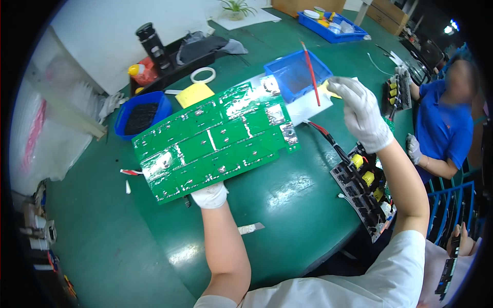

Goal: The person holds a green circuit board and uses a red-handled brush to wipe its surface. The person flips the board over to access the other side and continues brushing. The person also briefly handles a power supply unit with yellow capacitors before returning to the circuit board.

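My left hand (209,196), in a white glove, grips a large green circuit board (215,141) by its near edge from beneath, its fingers mostly hidden. The board is tilted, with shiny solder patches on the side facing up. My right hand (360,110), also gloved, is raised to the right of the board with its fingers stretched and bent forward. Just left of those fingertips is a slim red brush (311,74), seen across a blue bin (295,77); a gap shows between brush and glove. White paper (304,109) lies below the brush.
Another board with yellow parts (367,178) rests at the right, near my right forearm. A blade-like tool (251,228) lies near my left forearm. A blue tub (144,114), tape roll (203,75) and black tray (172,72) stand behind. A gloved co-worker (444,118) is at right.
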Motion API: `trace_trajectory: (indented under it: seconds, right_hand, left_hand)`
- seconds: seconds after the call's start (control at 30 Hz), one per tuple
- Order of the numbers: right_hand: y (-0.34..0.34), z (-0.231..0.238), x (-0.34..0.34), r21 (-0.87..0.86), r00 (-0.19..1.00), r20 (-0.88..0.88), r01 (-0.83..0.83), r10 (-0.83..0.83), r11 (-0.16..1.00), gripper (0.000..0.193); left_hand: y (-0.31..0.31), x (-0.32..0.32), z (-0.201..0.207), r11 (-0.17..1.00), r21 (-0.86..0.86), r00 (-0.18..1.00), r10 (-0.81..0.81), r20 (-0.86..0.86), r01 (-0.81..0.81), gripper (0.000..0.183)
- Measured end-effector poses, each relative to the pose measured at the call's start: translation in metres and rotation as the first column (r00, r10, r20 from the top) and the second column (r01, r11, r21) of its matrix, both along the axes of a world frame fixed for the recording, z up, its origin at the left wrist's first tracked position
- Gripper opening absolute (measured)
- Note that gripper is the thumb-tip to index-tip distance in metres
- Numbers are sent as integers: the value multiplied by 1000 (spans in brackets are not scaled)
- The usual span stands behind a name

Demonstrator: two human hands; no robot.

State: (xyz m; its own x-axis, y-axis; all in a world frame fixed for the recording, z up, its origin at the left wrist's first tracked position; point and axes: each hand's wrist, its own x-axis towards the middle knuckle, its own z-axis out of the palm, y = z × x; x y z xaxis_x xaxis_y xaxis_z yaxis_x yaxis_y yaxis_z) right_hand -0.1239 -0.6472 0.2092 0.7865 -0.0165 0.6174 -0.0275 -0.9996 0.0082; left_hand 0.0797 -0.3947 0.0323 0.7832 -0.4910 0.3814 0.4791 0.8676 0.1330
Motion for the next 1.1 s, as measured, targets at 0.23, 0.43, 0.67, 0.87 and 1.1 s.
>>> trace_trajectory:
  seconds: [0.23, 0.43, 0.67, 0.87, 1.1]
  right_hand:
    - [57, 21, -54, 104, 993, 51, -107, 103, 989, 42]
    - [139, 22, -61, 244, 924, -301, -165, 236, 956, 23]
    - [220, -6, -35, 344, 761, -377, -413, 527, 843, 20]
    - [244, -57, -14, 657, 731, -275, -332, 625, 677, 19]
    - [272, -138, 18, 981, 857, 114, -178, 503, 81, 37]
  left_hand:
    - [21, -12, 48, 978, -194, 997, -76, -5, 73, 49]
    - [54, -40, 77, 946, -308, 990, -125, -70, 98, 53]
    - [112, -85, 85, 991, -112, 992, 84, 92, -74, 56]
    - [175, -116, 92, 974, -146, 953, 206, 224, -176, 57]
    - [264, -163, 107, 926, -252, 889, 350, 296, -281, 57]
